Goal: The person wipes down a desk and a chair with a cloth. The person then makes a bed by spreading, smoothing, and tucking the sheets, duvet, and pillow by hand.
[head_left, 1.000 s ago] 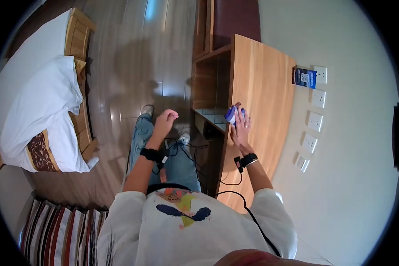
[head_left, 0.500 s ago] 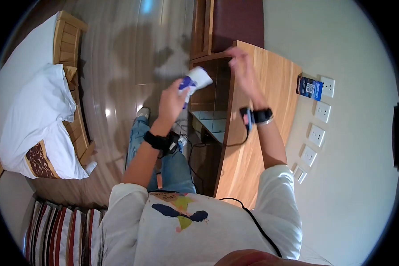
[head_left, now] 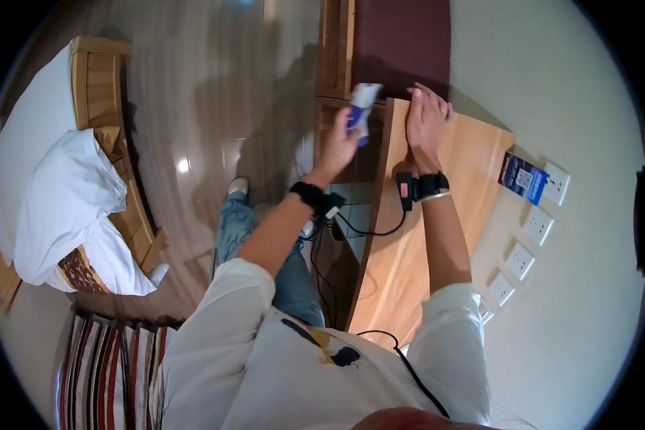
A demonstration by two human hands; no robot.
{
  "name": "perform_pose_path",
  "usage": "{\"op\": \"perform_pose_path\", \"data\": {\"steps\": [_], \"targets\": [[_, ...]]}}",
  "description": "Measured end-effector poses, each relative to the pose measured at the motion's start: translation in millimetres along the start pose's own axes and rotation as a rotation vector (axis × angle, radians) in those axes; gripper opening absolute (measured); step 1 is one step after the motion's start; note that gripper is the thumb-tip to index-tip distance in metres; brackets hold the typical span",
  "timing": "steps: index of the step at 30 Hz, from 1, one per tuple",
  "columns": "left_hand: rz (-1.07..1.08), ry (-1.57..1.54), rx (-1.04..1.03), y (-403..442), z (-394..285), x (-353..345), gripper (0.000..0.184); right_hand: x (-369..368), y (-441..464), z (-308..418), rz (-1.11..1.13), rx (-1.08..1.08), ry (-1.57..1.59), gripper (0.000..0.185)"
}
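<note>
My left hand [head_left: 340, 140] is wrapped round a white and purple packet [head_left: 363, 107], held up beside the left edge of the wooden desk. The packet is slightly blurred. At the far end of the wooden desk [head_left: 408, 236], my right hand [head_left: 430, 118] lies with its fingers stretched out and nothing visible in it. Both wrists wear black straps with small devices and cables.
A maroon padded surface [head_left: 401, 50] lies beyond the desk. Wall sockets [head_left: 538, 223] and a blue card with a code [head_left: 524, 178] are at the right. At the left stands a bed with white bedding [head_left: 72, 179]; cables hang near my legs.
The packet was under my right hand on the desk, then passed to my left hand, which has moved forward and right. My right hand has moved to the desk's far end.
</note>
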State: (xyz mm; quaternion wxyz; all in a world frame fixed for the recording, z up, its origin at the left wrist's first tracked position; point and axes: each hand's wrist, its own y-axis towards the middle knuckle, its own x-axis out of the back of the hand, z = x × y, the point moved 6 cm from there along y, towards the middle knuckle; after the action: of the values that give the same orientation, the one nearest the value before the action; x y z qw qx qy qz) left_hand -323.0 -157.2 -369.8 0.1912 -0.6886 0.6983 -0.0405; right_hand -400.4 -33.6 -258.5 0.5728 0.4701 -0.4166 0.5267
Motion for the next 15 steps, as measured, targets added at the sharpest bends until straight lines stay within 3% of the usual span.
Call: {"op": "perform_pose_path", "data": {"steps": [1, 3, 4, 5, 15], "targets": [[0.113, -0.117, 0.131, -2, -6, -14, 0.04, 12, -4, 3, -0.017, 0.003, -0.017, 0.035], [0.107, 0.039, -0.231, 3, -26, -35, 0.051, 15, -4, 6, -0.009, 0.008, -0.025, 0.036], [0.153, -0.025, -0.175, 1, -30, -36, 0.06, 20, -6, 7, 0.007, 0.006, -0.037, 0.036], [0.119, 0.087, -0.313, -1, -29, -36, 0.062, 14, -4, 6, 0.015, 0.005, -0.044, 0.036], [-0.033, 0.28, -0.311, 40, 47, -12, 0.052, 15, -3, 9, 0.053, -0.011, 0.016, 0.032]]}}
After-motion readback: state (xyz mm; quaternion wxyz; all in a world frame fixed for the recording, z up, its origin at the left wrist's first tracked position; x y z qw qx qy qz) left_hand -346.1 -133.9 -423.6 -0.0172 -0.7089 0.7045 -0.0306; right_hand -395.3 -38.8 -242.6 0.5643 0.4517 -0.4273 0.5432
